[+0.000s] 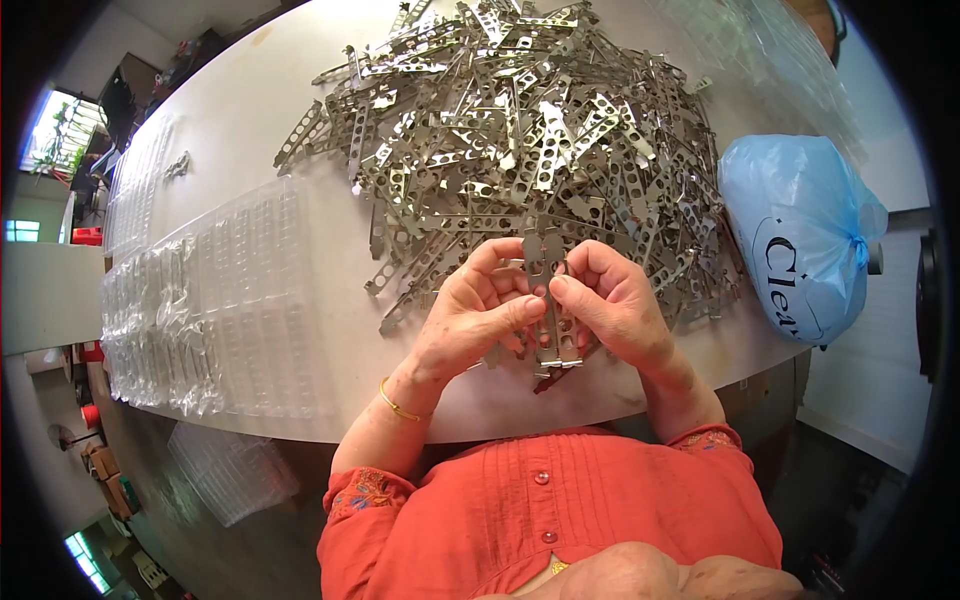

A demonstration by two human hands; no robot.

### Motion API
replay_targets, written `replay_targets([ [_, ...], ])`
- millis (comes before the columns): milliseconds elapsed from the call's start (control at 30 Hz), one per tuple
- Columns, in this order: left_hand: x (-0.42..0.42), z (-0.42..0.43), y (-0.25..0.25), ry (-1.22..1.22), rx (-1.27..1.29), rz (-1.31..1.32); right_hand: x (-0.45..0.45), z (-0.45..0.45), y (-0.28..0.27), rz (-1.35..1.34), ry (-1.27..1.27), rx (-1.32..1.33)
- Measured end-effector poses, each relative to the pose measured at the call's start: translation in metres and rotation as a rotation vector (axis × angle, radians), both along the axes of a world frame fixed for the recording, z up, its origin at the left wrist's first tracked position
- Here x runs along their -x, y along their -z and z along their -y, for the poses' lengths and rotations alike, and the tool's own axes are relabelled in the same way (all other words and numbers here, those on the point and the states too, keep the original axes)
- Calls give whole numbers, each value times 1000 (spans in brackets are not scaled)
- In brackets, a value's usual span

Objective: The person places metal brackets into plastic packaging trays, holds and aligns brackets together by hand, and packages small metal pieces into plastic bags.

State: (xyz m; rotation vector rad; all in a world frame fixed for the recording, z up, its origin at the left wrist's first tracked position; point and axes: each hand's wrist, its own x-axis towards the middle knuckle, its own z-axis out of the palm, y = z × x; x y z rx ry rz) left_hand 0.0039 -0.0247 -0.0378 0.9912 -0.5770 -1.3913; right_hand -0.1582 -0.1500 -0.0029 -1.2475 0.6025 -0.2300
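Note:
In front of my chest, a pair of flat perforated metal strips (541,256) stands upright side by side, round holes along their length. My left hand (478,308) is closed on them from the left, thumb and fingers at the edge. From the other side my right hand (618,310) pinches them, its thumb pressed near the middle. Their lower ends come close to the table edge, with a small dark red piece below. Just beyond my hands rises a large heap of similar metal strips (560,140), lying in all directions.
Clear plastic trays (265,290) lie on the left of the white table (330,370), some holding wrapped metal pieces. Another clear tray (235,470) sits below the table edge. A stuffed blue plastic bag (800,235) stands at the right, with clear plastic sheeting (755,60) behind it.

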Motion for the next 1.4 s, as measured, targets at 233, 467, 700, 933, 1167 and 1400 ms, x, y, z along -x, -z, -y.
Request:
replay_targets([
  [233,-1,0,-1,0,6,-10,0,0,-1,3,2,0],
  [467,-1,0,0,6,-1,-28,0,0,-1,11,4,-3],
  [700,0,0,2,13,-3,-29,0,0,-5,-14,21,10],
  [933,-5,-3,-16,125,-9,-47,0,3,2,121,199,85],
  [1167,-1,-2,-18,244,-35,-56,-1,1,6,152,120,88],
  [1400,-2,-1,-11,261,13,-285,-1,0,8,262,169,74],
])
